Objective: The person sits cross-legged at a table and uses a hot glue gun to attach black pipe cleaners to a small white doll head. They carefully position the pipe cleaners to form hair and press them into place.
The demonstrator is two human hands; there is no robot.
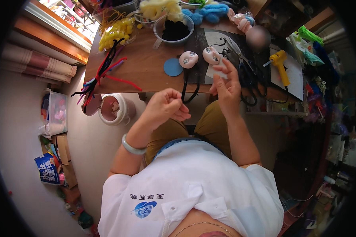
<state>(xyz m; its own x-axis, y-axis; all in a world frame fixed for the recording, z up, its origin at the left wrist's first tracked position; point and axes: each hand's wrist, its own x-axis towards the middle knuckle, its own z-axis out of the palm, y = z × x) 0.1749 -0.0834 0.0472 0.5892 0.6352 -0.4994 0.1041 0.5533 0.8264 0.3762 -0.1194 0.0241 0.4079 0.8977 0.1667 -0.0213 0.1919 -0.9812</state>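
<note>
My left hand is in front of the table's near edge, its fingers curled in. Whether anything is between them I cannot make out. Beside its fingertips a black fuzzy pipe cleaner hangs in a loop over the edge, below a pale doll head with painted eyes. My right hand is raised, fingers apart and nothing seen in it. Just beyond its fingertips a second doll head lies on a white sheet. A flat blue disc lies left of the first head.
Scissors and a yellow glue gun lie at the right. At the left are colored pipe cleaners and yellow balls. A clear bowl of black material stands behind. A bin stands on the floor.
</note>
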